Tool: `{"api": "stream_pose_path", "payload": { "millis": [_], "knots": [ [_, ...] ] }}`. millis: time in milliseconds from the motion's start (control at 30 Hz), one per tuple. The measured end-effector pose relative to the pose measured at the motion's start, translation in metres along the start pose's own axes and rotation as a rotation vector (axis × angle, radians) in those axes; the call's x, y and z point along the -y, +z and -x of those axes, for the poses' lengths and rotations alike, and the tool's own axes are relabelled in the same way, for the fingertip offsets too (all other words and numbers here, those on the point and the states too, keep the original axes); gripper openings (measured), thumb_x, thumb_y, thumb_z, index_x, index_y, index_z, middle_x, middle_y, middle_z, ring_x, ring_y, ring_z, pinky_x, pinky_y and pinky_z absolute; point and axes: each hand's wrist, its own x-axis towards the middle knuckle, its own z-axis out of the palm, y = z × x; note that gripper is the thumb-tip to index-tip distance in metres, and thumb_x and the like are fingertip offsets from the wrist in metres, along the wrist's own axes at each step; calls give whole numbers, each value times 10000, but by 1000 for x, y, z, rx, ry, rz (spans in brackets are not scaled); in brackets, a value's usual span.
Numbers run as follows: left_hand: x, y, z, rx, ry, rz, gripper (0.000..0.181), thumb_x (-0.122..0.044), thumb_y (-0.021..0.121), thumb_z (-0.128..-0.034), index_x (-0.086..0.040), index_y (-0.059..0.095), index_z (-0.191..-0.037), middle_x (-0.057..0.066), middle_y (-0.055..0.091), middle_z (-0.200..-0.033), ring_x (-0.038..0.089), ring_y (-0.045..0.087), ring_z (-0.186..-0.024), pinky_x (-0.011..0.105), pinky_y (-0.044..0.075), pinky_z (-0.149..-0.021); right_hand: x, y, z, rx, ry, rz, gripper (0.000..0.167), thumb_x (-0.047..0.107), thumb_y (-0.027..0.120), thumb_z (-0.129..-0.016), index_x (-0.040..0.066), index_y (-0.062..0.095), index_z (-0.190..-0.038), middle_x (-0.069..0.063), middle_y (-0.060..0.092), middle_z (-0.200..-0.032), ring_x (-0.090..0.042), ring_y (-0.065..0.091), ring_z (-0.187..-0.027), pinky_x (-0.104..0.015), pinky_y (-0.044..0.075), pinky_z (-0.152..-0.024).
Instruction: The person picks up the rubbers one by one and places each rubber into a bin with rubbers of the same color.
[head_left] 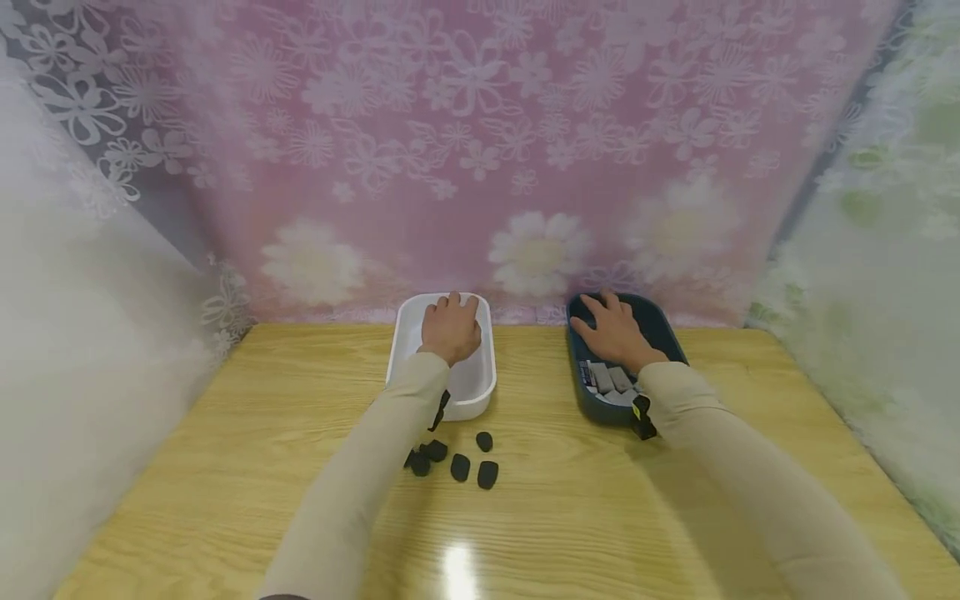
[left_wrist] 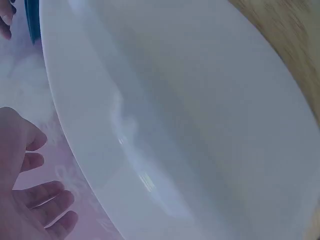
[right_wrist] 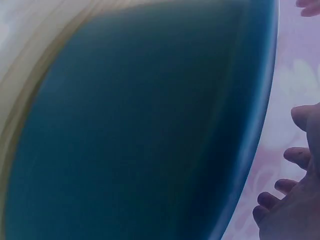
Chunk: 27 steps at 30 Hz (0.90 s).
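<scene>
While your left hand (head_left: 450, 327) extends over the white bin (head_left: 467, 408), its fingers are released, parted and slightly bent, near the far rim; whether they touch it cannot be told. Your right hand (head_left: 617, 335) is likewise released, its fingers spread over the far part of the dark blue bin (head_left: 603, 412), the thumb toward your left hand; contact there cannot be told either. Behind the right fingers, on the wrist's side of the same bin, grey blocks (head_left: 602, 377) lie grouped. Behind the left fingers, on the wooden table (head_left: 570, 500) between the white bin and you, lie black stones (head_left: 461, 467), some just beside your left sleeve (head_left: 352, 475). Both forearms stretch forward and slant inward, the backs of your hands upward.
</scene>
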Motion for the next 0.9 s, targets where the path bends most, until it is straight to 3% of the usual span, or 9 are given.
{"api": "stream_pose_path", "payload": {
  "millis": [167,433,600,733,900],
  "knots": [
    [25,2,9,-38,-43,-7,383,-233,404,-998,-103,460,-1354,164,491,-1249,336,474,-1141,471,377,-944,24,16,-14,12,-39,-21,568,340,402,-1023,27,283,-1482,-256,88,-1529,-500,88,-1357,-644,160,-1025],
    [58,9,21,-82,-105,40,396,-203,424,-975,-93,472,-1353,211,471,-1297,370,450,-1175,494,383,-943,60,44,-31,34,-143,-82,556,314,427,-1012,3,319,-1460,-274,127,-1516,-493,130,-1362,-631,182,-1037],
    [73,15,27,-71,-159,124,379,-181,453,-965,-13,448,-1304,233,473,-1219,378,474,-1108,485,425,-883,71,54,-34,12,-236,-102,529,247,456,-1005,-53,350,-1427,-314,200,-1473,-471,189,-1349,-607,190,-1047],
    [80,18,31,-54,-209,176,399,-164,470,-943,58,402,-1267,238,469,-1147,371,506,-1034,467,465,-827,78,61,-36,3,-262,-108,519,234,456,-1005,-71,361,-1414,-322,238,-1445,-461,217,-1331,-589,201,-1048],
    [86,22,35,40,-316,265,484,-143,494,-913,101,345,-1303,258,466,-1144,369,570,-909,464,495,-767,85,65,-36,19,-254,-132,528,245,461,-1002,-75,361,-1409,-321,234,-1444,-481,256,-1311,-594,230,-1036]
  ]
}}
